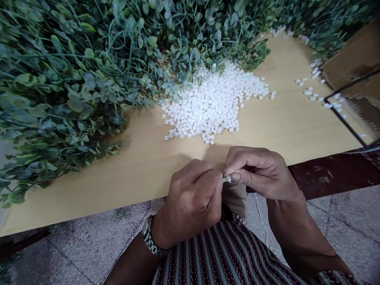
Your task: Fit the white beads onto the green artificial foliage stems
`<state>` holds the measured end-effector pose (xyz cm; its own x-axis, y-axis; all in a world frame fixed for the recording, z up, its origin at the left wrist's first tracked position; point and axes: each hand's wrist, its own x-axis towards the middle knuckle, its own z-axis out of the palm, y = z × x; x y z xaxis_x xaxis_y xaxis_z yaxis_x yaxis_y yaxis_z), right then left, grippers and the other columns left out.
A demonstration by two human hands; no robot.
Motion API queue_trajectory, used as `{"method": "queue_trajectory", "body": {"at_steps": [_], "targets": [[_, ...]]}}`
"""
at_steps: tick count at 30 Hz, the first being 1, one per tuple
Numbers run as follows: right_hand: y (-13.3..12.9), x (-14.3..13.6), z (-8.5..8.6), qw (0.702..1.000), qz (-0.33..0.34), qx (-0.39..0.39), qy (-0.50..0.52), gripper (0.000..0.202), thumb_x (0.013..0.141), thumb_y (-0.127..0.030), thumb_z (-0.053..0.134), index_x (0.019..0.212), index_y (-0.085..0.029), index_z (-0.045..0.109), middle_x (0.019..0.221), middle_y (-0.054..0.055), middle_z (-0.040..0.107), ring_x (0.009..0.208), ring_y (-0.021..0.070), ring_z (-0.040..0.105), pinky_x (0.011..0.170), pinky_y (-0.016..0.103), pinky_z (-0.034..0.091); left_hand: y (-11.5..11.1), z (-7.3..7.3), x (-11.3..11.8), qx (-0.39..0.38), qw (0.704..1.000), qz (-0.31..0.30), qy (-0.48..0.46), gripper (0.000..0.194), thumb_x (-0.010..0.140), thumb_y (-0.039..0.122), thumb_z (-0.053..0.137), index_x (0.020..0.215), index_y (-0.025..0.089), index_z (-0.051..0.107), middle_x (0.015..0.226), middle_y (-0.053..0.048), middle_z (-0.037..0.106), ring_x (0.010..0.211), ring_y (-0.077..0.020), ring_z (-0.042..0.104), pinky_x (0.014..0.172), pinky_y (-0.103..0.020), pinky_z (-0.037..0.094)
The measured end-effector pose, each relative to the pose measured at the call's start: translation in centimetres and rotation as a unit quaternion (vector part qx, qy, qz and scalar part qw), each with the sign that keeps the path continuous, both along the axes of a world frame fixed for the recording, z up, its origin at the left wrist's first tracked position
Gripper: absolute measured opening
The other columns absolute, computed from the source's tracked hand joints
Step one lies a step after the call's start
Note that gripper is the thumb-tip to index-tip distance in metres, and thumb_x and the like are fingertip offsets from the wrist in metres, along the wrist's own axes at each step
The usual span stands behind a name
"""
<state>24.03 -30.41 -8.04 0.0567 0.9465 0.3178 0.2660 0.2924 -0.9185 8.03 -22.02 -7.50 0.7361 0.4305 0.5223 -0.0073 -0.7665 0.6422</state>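
My left hand (195, 196) is closed, its thumb and fingers pinched on a small white piece (227, 179) with a bit of green beside it. From the other side, the fingertips of my right hand (261, 171) pinch the same piece, so both hands meet just past the table's front edge. Beyond them a heap of small white round pieces (207, 108) lies on the tan tabletop (140, 148). Finer detail of the held piece is hidden by my fingers.
Leafy green artificial plants (81, 71) cover the back and left of the table. At the right are a cardboard box (355, 57), a black wire frame (348, 126) and scattered white pieces (309, 92). A thin white cable (260, 215) hangs below the table edge.
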Motion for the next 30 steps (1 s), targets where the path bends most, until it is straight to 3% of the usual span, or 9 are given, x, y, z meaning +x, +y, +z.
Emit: {"method": "queue_trajectory", "body": {"at_steps": [4, 13, 20, 30], "targets": [[-0.1, -0.1, 0.3, 0.999, -0.006, 0.002, -0.042, 0.007, 0.082, -0.011, 0.059, 0.082, -0.017, 0.063, 0.063, -0.001, 0.055, 0.058, 0.0086, 0.051, 0.052, 0.022, 0.043, -0.1, 0.0, 0.0, 0.023, 1.000, -0.002, 0.002, 0.018, 0.076, -0.002, 0.051, 0.070, 0.013, 0.059, 0.067, -0.005, 0.060, 0.059, -0.0113, 0.051, 0.054, -0.025, 0.045], [-0.4, 0.0, -0.3, 0.997, -0.016, -0.006, -0.076, 0.009, 0.080, -0.007, 0.060, 0.079, -0.016, 0.060, 0.065, -0.001, 0.055, 0.059, 0.0082, 0.052, 0.053, 0.022, 0.043, 0.3, -1.0, 0.2, -0.009, 0.999, -0.040, -0.024, 0.018, 0.075, -0.002, 0.051, 0.068, 0.014, 0.057, 0.066, -0.005, 0.059, 0.060, -0.0114, 0.050, 0.055, -0.025, 0.046], [-0.4, 0.0, -0.5, 0.995, -0.021, -0.005, -0.101, 0.007, 0.082, -0.012, 0.058, 0.079, -0.017, 0.059, 0.065, -0.001, 0.055, 0.059, 0.0090, 0.052, 0.054, 0.023, 0.042, 0.2, -0.8, 0.4, -0.019, 0.999, -0.040, -0.009, 0.022, 0.077, -0.001, 0.049, 0.063, 0.016, 0.054, 0.061, -0.003, 0.056, 0.058, -0.0111, 0.048, 0.054, -0.024, 0.045], [-0.3, 0.1, 0.7, 0.973, -0.008, -0.038, -0.228, 0.014, 0.085, -0.013, 0.053, 0.072, -0.017, 0.053, 0.062, -0.002, 0.049, 0.057, 0.0087, 0.046, 0.052, 0.022, 0.037, 0.2, -1.1, 0.7, 0.002, 0.998, -0.052, 0.019, 0.024, 0.079, 0.000, 0.045, 0.061, 0.015, 0.052, 0.060, -0.004, 0.053, 0.056, -0.0116, 0.045, 0.052, -0.025, 0.041]]}}
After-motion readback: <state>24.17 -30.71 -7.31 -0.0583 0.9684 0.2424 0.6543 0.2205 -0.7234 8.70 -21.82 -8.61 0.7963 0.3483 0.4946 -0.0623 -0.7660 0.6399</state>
